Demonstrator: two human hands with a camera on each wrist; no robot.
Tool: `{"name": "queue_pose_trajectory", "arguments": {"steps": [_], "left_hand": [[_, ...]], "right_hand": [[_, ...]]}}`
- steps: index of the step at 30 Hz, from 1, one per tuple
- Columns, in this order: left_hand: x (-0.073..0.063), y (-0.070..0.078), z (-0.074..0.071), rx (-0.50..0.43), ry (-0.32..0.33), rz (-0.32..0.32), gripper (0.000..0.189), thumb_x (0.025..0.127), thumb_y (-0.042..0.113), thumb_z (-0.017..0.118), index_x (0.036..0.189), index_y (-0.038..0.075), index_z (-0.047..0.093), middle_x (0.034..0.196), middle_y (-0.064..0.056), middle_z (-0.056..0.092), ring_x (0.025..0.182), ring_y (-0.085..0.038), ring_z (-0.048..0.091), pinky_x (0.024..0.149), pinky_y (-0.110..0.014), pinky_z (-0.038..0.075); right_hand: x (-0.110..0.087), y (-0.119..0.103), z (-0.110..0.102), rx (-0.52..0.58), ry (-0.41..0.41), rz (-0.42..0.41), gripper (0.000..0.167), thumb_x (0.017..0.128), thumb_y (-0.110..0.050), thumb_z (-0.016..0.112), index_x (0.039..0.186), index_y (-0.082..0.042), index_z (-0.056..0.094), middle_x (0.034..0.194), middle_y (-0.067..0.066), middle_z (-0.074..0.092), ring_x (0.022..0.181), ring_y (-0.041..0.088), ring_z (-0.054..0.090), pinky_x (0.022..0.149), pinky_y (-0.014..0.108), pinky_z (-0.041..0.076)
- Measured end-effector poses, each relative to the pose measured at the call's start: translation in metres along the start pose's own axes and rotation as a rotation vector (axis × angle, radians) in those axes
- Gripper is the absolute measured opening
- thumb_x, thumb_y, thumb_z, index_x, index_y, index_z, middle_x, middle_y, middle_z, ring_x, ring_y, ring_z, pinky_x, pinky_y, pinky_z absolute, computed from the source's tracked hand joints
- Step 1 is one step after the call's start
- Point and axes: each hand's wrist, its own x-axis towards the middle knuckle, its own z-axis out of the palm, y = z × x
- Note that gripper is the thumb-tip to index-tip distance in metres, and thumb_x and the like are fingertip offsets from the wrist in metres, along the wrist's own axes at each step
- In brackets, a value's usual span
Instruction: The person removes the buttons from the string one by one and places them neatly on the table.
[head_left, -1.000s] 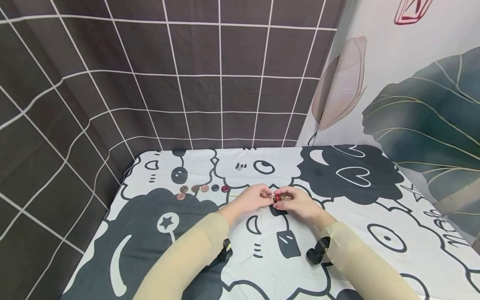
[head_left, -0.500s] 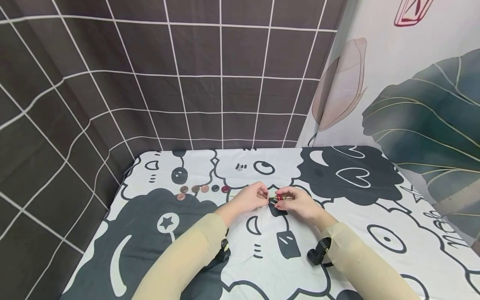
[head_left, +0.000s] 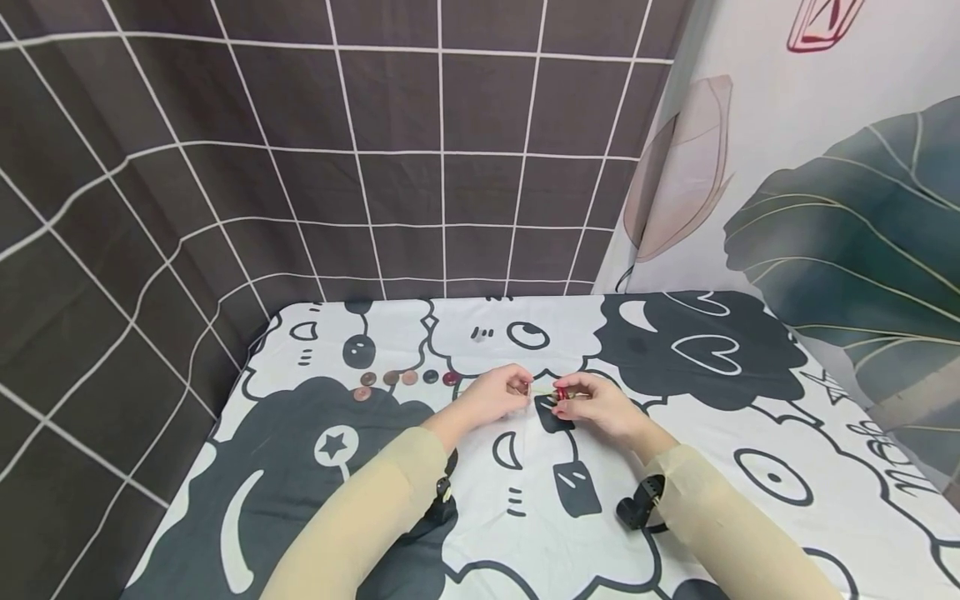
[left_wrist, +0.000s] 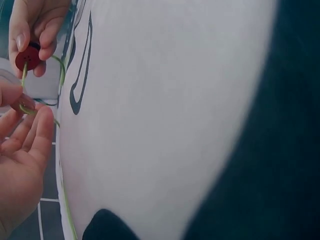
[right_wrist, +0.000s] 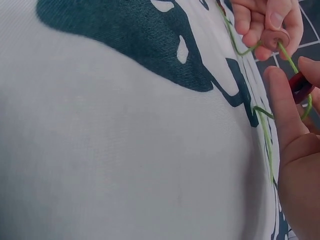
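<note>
My left hand (head_left: 491,397) pinches a pinkish-brown button (right_wrist: 275,40) between thumb and fingers. A green cord (right_wrist: 287,56) passes through this button and runs across the short gap to my right hand (head_left: 596,403). There the thumb and fingertips grip a red button (left_wrist: 27,59) with small holes, and the same cord comes out of its face. A dark button (left_wrist: 35,45) shows just behind the red one in the left wrist view. More of the cord loops below the right fingers and trails down along the cloth.
Left of my hands, several loose buttons lie on the patterned cloth (head_left: 480,467), among them a dark red button (head_left: 450,377) and a dark grey button (head_left: 430,376). A dark checked curtain (head_left: 397,192) hangs behind the table.
My left hand has drawn away to the left from the right hand, widening the gap and showing more cord between them. The right hand has hardly moved and keeps the red button.
</note>
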Motion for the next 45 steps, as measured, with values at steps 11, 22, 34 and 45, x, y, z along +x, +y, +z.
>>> {"name": "queue_pose_trajectory", "arguments": {"steps": [11,22,34,45], "left_hand": [[-0.005,-0.004,-0.008,0.03,0.021,-0.003,0.032,0.082,0.014,0.066,0.113,0.009,0.061,0.092,0.005,0.061,0.08,-0.009,0.059,0.065,-0.023,0.05],[-0.007,-0.009,-0.012,0.071,0.048,0.03,0.027,0.083,0.015,0.066,0.109,0.009,0.062,0.089,0.006,0.062,0.083,-0.009,0.058,0.075,-0.025,0.047],[-0.008,-0.013,-0.017,0.082,0.054,0.017,0.03,0.082,0.016,0.066,0.111,0.01,0.062,0.091,0.006,0.062,0.085,-0.01,0.058,0.077,-0.026,0.047],[-0.013,-0.014,-0.025,0.076,0.064,-0.003,0.029,0.082,0.014,0.065,0.111,0.009,0.062,0.091,0.005,0.06,0.086,-0.012,0.057,0.079,-0.029,0.046]], "right_hand": [[-0.002,0.001,-0.001,-0.006,0.025,0.006,0.042,0.085,0.005,0.059,0.12,0.02,0.042,0.104,0.028,0.058,0.086,0.017,0.066,0.079,0.032,0.053],[0.0,0.002,-0.002,-0.009,0.063,-0.016,0.041,0.084,0.006,0.059,0.12,0.021,0.044,0.102,0.025,0.06,0.084,0.014,0.066,0.079,0.03,0.053],[-0.001,-0.002,-0.003,0.007,0.078,-0.013,0.042,0.086,0.005,0.059,0.121,0.022,0.042,0.107,0.032,0.058,0.085,0.014,0.066,0.08,0.031,0.052],[-0.003,-0.002,-0.006,0.006,0.084,-0.006,0.043,0.086,0.004,0.06,0.121,0.022,0.042,0.104,0.032,0.06,0.086,0.015,0.067,0.08,0.03,0.052]]}}
